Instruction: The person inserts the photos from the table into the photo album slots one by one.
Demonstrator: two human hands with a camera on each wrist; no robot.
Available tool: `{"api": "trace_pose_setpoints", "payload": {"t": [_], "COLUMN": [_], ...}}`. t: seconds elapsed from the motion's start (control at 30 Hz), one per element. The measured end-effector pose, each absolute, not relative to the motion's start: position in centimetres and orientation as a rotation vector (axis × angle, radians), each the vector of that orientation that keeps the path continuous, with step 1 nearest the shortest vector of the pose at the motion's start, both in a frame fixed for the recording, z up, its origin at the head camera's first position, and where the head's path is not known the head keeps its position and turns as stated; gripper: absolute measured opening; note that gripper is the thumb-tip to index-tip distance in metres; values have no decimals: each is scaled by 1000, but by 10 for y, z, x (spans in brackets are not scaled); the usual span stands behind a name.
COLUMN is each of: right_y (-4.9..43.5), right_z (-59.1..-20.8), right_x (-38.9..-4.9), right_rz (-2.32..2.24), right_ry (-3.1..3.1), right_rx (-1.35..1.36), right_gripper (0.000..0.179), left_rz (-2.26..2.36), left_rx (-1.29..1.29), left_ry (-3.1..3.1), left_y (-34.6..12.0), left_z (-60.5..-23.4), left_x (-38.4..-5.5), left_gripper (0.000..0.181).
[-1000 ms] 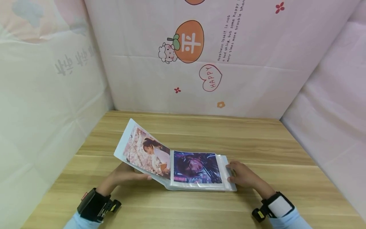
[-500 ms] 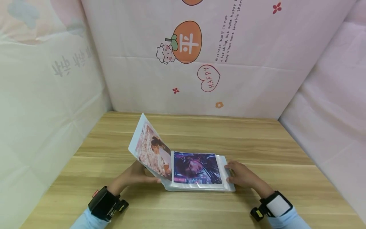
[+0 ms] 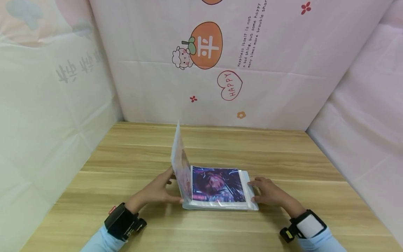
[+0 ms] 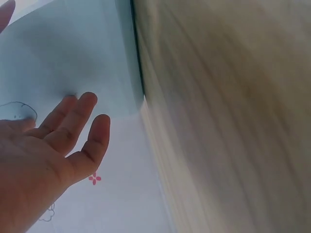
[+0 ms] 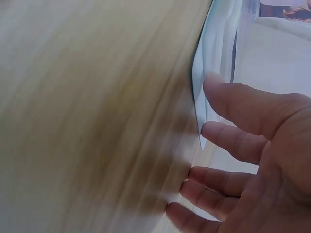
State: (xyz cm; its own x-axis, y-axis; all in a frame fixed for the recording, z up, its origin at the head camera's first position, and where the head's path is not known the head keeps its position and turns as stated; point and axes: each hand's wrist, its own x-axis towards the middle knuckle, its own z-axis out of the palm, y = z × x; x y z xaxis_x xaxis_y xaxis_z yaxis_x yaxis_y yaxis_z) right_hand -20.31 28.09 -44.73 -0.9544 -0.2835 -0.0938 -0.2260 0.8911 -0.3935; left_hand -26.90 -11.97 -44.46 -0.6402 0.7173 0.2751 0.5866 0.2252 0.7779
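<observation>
A photo album lies on the wooden table, with its pale front cover standing almost upright on the left side. A purple-blue picture shows in the clear sleeve on the flat side. My left hand is behind the raised cover, fingers spread against its outer face and thumb by the lower corner; the left wrist view shows these loose fingers up close. At the album's right edge, my right hand rests its thumb on the border and touches the rim with a fingertip, fingers relaxed.
Wood-grain tabletop surrounds the album. A printed cloth hangs at the back, with white cloth walls at the left and right. Each wrist wears a black strapped camera, such as the left camera mount.
The left hand has moved rightward, swinging the album's cover from a leftward slant up to nearly vertical, so its inside picture is now seen edge-on. The right hand has stayed at the right edge.
</observation>
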Motion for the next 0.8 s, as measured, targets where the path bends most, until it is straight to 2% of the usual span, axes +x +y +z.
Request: {"api": "trace_pose_setpoints", "payload": {"t": [0.23,0.8], "right_y": [283,291], "right_z": [-449,-448], "right_x": [-199,-199], "right_rz": [-603,-574], "right_ry": [2905,2915], "right_rx": [-344,-359], "right_gripper": [59,60], "left_rz": [1262,959], "left_rx": [1261,1396], "left_ry": [2326,2362], "left_y": [-117,-104], "left_z": [-444,-451], "left_x": [-271,-272], "left_gripper": [109,83]}}
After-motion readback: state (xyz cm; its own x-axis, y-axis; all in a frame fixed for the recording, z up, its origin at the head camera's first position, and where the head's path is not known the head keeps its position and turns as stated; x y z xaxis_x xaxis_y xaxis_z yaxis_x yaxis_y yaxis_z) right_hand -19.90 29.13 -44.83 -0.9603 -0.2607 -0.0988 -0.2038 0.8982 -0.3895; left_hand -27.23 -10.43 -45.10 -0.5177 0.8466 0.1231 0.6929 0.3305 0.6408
